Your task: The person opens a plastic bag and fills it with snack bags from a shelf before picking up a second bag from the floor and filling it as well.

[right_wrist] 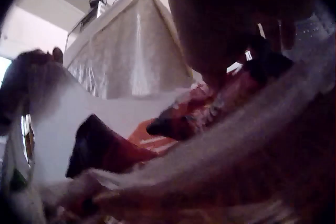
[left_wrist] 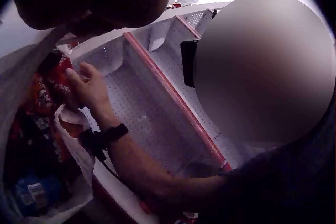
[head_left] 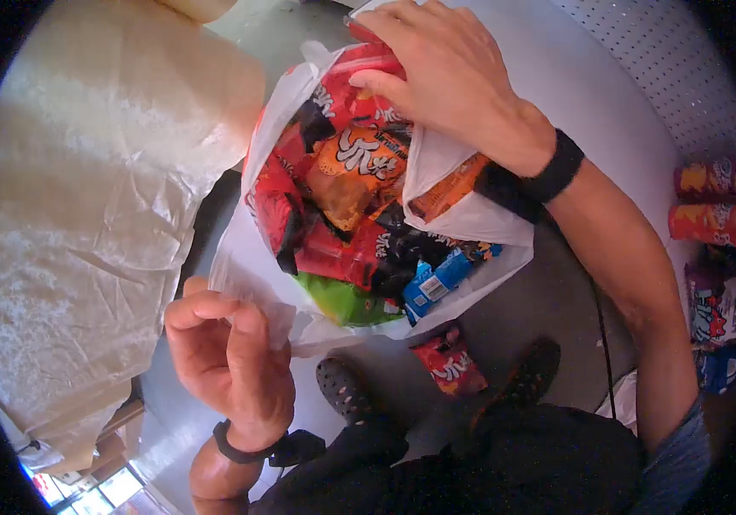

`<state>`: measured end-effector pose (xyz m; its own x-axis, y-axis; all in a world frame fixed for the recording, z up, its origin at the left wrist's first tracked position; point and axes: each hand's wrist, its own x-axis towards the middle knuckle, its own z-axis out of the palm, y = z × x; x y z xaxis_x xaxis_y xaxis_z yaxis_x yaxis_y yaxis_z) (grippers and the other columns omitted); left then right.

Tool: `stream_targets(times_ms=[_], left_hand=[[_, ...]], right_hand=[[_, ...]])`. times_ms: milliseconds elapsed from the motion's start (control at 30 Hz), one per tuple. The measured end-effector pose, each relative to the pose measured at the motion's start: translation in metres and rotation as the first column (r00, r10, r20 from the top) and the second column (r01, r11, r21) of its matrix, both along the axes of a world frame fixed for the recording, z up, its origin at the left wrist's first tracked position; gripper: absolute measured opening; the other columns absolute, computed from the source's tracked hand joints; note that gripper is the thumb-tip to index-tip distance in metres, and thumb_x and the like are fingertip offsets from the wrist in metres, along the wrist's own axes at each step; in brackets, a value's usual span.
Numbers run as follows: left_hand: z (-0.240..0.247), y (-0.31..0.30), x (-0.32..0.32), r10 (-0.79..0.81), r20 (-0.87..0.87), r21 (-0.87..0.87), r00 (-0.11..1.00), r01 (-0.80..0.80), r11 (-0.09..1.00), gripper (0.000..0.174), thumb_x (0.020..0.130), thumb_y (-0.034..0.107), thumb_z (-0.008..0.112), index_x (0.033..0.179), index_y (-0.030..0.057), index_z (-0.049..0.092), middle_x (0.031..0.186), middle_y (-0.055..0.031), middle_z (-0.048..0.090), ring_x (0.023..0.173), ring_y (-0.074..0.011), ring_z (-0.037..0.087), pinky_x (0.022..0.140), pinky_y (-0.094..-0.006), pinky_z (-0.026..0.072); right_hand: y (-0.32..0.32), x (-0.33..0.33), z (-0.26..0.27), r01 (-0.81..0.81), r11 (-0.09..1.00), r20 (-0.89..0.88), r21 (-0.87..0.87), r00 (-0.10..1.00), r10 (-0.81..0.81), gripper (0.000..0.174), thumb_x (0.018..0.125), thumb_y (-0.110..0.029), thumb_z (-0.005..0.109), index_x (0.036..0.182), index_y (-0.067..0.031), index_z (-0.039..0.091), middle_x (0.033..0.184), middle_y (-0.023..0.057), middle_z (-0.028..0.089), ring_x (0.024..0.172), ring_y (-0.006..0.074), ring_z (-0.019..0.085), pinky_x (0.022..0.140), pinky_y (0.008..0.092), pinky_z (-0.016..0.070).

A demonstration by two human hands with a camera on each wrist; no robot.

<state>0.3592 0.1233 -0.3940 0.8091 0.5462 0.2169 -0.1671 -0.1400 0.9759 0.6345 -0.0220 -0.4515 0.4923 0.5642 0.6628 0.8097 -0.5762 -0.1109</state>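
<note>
A white plastic bag (head_left: 252, 257) full of snack packets stands in the middle of the head view. On top lie an orange packet (head_left: 358, 172), red and black ones, a green one (head_left: 342, 300) and a blue one (head_left: 437, 283). My left hand (head_left: 235, 360) pinches the bag's near-left edge between thumb and fingers. Over the bag's far side, my right hand (head_left: 445, 77) touches a red packet (head_left: 368, 64) with its fingers spread; the fingertips are partly cut off by the view. The right hand (left_wrist: 92, 90) also shows beside the bag in the left wrist view.
A red packet (head_left: 452, 362) lies on the floor between two shoes. Several packets (head_left: 709, 223) rest along the right edge, by a perforated white shelf panel (head_left: 660, 60). A large sheet-covered block (head_left: 93, 223) stands at left. Red-edged shelves (left_wrist: 173, 95) show in the left wrist view.
</note>
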Motion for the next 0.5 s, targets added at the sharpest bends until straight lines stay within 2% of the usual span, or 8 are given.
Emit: stream_targets(times_ms=[67, 100, 200, 300, 367, 400, 433, 500], left_hand=[[-0.001, 0.001, 0.001, -0.012, 0.013, 0.019, 1.0, 0.011, 1.0, 0.016, 0.097, 0.007, 0.066, 0.109, 0.0074, 0.055, 0.103, -0.0035, 0.059, 0.09, -0.012, 0.058, 0.079, -0.0274, 0.0497], [-0.002, 0.0, 0.001, -0.009, 0.01, 0.018, 1.0, 0.008, 1.0, 0.016, 0.097, 0.007, 0.066, 0.109, 0.0074, 0.055, 0.103, -0.0035, 0.059, 0.09, -0.012, 0.058, 0.079, -0.0274, 0.0497], [-0.004, -0.004, 0.004, -0.002, -0.013, 0.008, 1.0, 0.002, 1.0, 0.015, 0.096, 0.007, 0.065, 0.107, 0.0068, 0.055, 0.102, -0.0033, 0.059, 0.087, -0.0115, 0.058, 0.076, -0.0258, 0.0492], [-0.008, -0.005, 0.008, -0.008, -0.015, 0.016, 1.0, 0.008, 1.0, 0.013, 0.097, 0.007, 0.065, 0.105, 0.0063, 0.054, 0.1, -0.003, 0.059, 0.085, -0.0109, 0.058, 0.074, -0.0253, 0.0498], [-0.015, -0.001, 0.006, -0.029, 0.033, 0.067, 0.999, 0.027, 0.997, 0.017, 0.097, -0.001, 0.066, 0.108, 0.005, 0.054, 0.099, -0.0045, 0.053, 0.077, -0.0093, 0.052, 0.061, -0.023, 0.0429], [-0.014, -0.003, 0.007, -0.036, 0.026, 0.061, 0.999, 0.034, 0.998, 0.017, 0.097, -0.001, 0.066, 0.108, 0.005, 0.054, 0.099, -0.0045, 0.053, 0.077, -0.0093, 0.052, 0.061, -0.023, 0.0429], [-0.011, -0.005, 0.008, -0.004, 0.017, 0.034, 1.0, 0.003, 0.999, 0.016, 0.097, 0.001, 0.065, 0.108, 0.0051, 0.054, 0.1, -0.0047, 0.054, 0.079, -0.0096, 0.053, 0.063, -0.0231, 0.0443], [-0.003, -0.006, 0.006, 0.03, -0.028, -0.012, 0.999, -0.03, 0.999, 0.014, 0.098, 0.005, 0.063, 0.109, 0.0054, 0.054, 0.103, -0.0054, 0.055, 0.086, -0.011, 0.057, 0.069, -0.0242, 0.0492]], right_hand=[[0.0, -0.014, -0.002, -0.169, 0.981, -0.092, 0.1, 0.98, 0.178, 0.035, 0.086, -0.036, 0.077, 0.105, -0.0086, 0.07, 0.108, 0.0108, 0.071, 0.101, 0.0329, 0.068, 0.091, 0.0486, 0.0538], [0.003, -0.022, -0.009, -0.308, 0.948, -0.034, 0.085, 0.95, 0.312, 0.031, 0.085, -0.033, 0.074, 0.105, -0.0093, 0.07, 0.106, 0.0109, 0.07, 0.1, 0.0314, 0.068, 0.089, 0.0472, 0.0548], [0.011, -0.062, -0.033, -0.4, 0.916, -0.024, -0.031, 0.917, 0.399, 0.028, 0.084, -0.029, 0.07, 0.103, -0.0095, 0.07, 0.108, 0.0102, 0.069, 0.099, 0.029, 0.067, 0.09, 0.0459, 0.0548], [0.014, -0.082, -0.036, -0.436, 0.9, 0.035, 0.005, 0.899, 0.436, 0.026, 0.083, -0.026, 0.066, 0.103, -0.0094, 0.07, 0.111, 0.0093, 0.067, 0.101, 0.026, 0.066, 0.092, 0.0443, 0.0536], [0.014, -0.074, -0.032, -0.39, 0.919, -0.007, -0.053, 0.921, 0.39, 0.025, 0.084, -0.02, 0.065, 0.107, -0.0089, 0.068, 0.119, 0.0101, 0.066, 0.11, 0.0271, 0.064, 0.095, 0.043, 0.0526], [0.014, -0.068, -0.031, -0.348, 0.931, -0.044, -0.11, 0.937, 0.346, 0.026, 0.085, -0.014, 0.065, 0.111, -0.0084, 0.067, 0.127, 0.0109, 0.065, 0.119, 0.0282, 0.063, 0.099, 0.0417, 0.0517], [0.016, -0.057, -0.031, -0.342, 0.933, -0.057, -0.113, 0.94, 0.338, 0.026, 0.085, -0.014, 0.065, 0.111, -0.0084, 0.067, 0.127, 0.0109, 0.065, 0.119, 0.0282, 0.063, 0.099, 0.0417, 0.0517], [0.016, -0.037, -0.034, -0.171, 0.961, 0.019, -0.216, 0.984, 0.179, 0.028, 0.084, -0.015, 0.066, 0.111, -0.0077, 0.067, 0.137, 0.0117, 0.063, 0.126, 0.0274, 0.06, 0.103, 0.0403, 0.0499]])
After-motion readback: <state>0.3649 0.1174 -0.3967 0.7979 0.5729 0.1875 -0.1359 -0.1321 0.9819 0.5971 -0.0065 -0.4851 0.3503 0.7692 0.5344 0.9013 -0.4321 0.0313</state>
